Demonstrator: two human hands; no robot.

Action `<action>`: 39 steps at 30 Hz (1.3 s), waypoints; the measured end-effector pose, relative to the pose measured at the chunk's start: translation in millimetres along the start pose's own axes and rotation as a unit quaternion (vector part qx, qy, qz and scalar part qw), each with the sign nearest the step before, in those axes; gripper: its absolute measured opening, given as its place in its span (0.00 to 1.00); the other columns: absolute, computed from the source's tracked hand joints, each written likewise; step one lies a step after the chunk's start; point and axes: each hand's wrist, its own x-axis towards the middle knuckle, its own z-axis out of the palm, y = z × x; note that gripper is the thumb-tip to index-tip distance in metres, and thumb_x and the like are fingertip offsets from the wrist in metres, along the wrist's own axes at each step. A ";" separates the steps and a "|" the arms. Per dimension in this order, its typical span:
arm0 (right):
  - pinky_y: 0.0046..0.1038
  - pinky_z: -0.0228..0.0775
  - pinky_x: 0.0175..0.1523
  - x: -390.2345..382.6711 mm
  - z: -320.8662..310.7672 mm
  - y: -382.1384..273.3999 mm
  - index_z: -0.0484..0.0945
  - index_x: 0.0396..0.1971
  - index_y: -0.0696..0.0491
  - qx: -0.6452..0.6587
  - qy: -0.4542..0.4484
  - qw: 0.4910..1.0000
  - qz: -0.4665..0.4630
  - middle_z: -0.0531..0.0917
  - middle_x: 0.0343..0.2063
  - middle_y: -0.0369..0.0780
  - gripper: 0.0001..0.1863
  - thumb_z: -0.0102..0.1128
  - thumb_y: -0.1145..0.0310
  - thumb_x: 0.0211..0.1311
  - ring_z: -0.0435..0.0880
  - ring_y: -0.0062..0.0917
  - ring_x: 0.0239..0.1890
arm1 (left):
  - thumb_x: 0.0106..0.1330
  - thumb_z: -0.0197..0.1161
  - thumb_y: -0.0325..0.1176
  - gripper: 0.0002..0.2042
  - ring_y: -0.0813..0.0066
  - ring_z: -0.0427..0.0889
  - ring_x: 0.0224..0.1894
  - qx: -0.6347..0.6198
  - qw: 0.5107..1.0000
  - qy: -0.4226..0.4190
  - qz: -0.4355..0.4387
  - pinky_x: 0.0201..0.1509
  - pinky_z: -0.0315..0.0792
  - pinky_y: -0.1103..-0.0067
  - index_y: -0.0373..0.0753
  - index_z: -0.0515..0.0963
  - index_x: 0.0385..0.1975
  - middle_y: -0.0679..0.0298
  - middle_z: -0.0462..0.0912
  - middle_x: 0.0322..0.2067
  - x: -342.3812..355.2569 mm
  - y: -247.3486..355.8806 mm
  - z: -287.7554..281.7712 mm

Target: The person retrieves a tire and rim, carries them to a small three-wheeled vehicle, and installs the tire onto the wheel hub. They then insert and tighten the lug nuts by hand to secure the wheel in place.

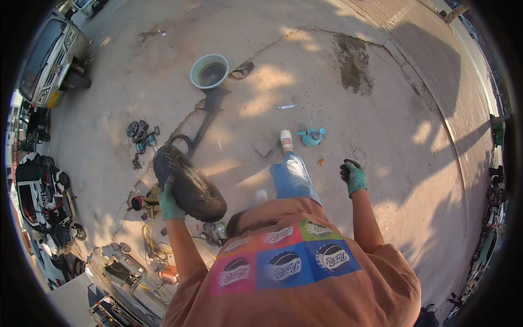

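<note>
My left hand (170,200), in a green glove, is closed on the edge of a black tire (199,188), which hangs tilted at my left side. The fingers on its far side are hidden behind the rubber. Out to the right, my right hand (354,177) wears a green glove with dark fingertips. Its fingers are curled in, and nothing shows in them. A teal pump sprayer (311,137) stands on the ground ahead, between my foot and that hand. Farther off, a pale round basin (210,71) holds some water.
Power tools (143,139) lie on the concrete to the left. Yellow hoses (152,242) and an orange-red device (169,274) are near my left elbow. A parked scooter (43,201) and a white vehicle (52,60) stand at far left. A brick-like block (262,147) lies ahead.
</note>
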 end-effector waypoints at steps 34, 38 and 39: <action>0.31 0.59 0.19 648.8 392.5 -377.8 0.71 0.29 0.46 -0.071 0.295 0.887 0.350 0.70 0.16 0.37 0.05 0.48 0.63 0.61 0.67 0.28 0.15 | 0.45 0.75 0.37 0.27 0.60 0.82 0.33 0.077 0.990 0.033 0.116 0.39 0.79 0.69 0.25 0.74 0.42 0.52 0.82 0.35 650.1 430.9 708.3; 0.30 0.64 0.23 750.5 542.6 -444.4 0.73 0.34 0.49 -0.170 0.188 0.904 0.343 0.74 0.21 0.37 0.05 0.49 0.65 0.62 0.72 0.27 0.19 | 0.47 0.73 0.36 0.24 0.64 0.82 0.33 0.011 0.990 0.076 0.117 0.37 0.79 0.71 0.25 0.75 0.40 0.53 0.81 0.34 713.7 492.5 753.4; 0.29 0.66 0.24 781.1 593.2 -471.3 0.74 0.36 0.49 -0.207 0.151 0.911 0.322 0.75 0.22 0.37 0.06 0.50 0.66 0.62 0.73 0.27 0.20 | 0.49 0.71 0.36 0.23 0.62 0.82 0.33 0.000 0.987 0.102 0.123 0.38 0.79 0.70 0.26 0.75 0.40 0.52 0.81 0.35 723.8 510.1 764.3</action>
